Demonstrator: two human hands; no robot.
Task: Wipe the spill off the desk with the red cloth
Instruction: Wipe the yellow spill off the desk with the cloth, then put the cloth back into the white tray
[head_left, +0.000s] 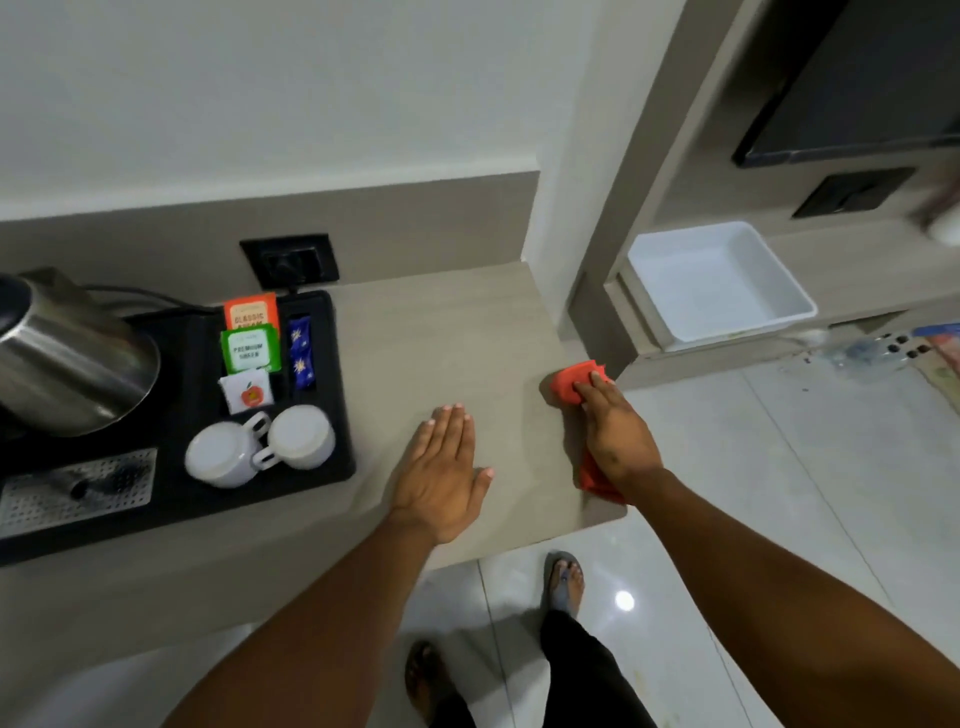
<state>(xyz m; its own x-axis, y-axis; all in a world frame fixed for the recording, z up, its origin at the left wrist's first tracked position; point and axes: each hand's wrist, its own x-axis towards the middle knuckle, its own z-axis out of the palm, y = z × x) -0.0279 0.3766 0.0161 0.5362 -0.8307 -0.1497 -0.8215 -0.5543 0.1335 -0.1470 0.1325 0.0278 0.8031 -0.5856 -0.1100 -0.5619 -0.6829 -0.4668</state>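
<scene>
The red cloth (569, 383) lies bunched on the right edge of the beige desk (457, 343). My right hand (615, 434) presses down on it, fingers over the cloth, with folds of cloth showing in front of the fingertips and behind the wrist. My left hand (447, 467) rests flat on the desk with fingers together, palm down, holding nothing. No spill is visible on the desk surface around the hands.
A black tray (337, 415) at left holds a steel kettle (67, 358), tea sachets (250, 345) and two upturned white cups (260, 447). A wall socket (288, 262) sits behind it. A white tub (719, 283) stands on a lower shelf at right. Tiled floor and my feet lie below.
</scene>
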